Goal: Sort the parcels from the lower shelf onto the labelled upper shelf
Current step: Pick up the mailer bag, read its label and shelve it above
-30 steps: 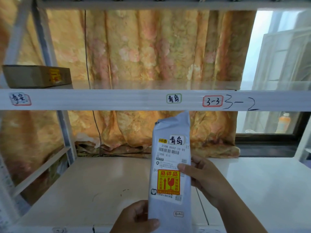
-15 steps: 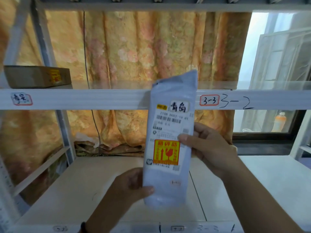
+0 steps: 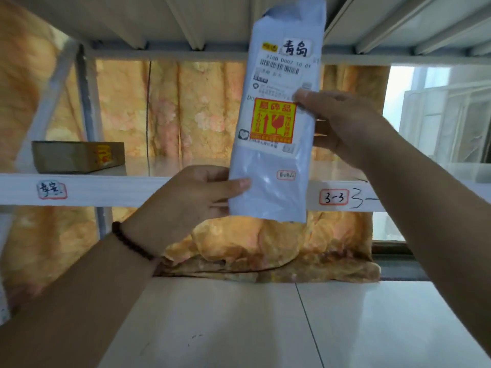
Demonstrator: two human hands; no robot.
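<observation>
Head view: a long grey-white parcel (image 3: 276,123) is held upright in the air in front of the shelving, gripped by both hands. The left hand (image 3: 196,192) grasps its lower left edge, thumb laid across the front face and fingers behind. The right hand (image 3: 342,123) grasps its right edge at mid-height, thumb pressed on the front just beside the fragile sticker (image 3: 273,120), which is yellow and red with a glass and arrow symbol. Above that sticker sit a barcode label (image 3: 281,67) and a white tag with handwritten characters (image 3: 295,47). A small red-bordered sticker (image 3: 286,175) lies lower on the front. The parcel's bottom end overlaps the front rail of the upper shelf (image 3: 119,189); its top end reaches up against the underside of the shelf above (image 3: 212,19). The rail carries a handwritten label at the left (image 3: 51,189) and a "3-3" label (image 3: 333,197) just right of the parcel, followed by further handwriting partly hidden by the right forearm. A flat cardboard box (image 3: 77,156) rests on the upper shelf at the far left, well apart from the parcel. A dark bead bracelet (image 3: 131,243) circles the left wrist. The lower shelf (image 3: 265,322) shows a bare white surface near the camera. A floral orange curtain (image 3: 196,110) hangs behind the shelving, and a window (image 3: 435,112) shows at the right.
</observation>
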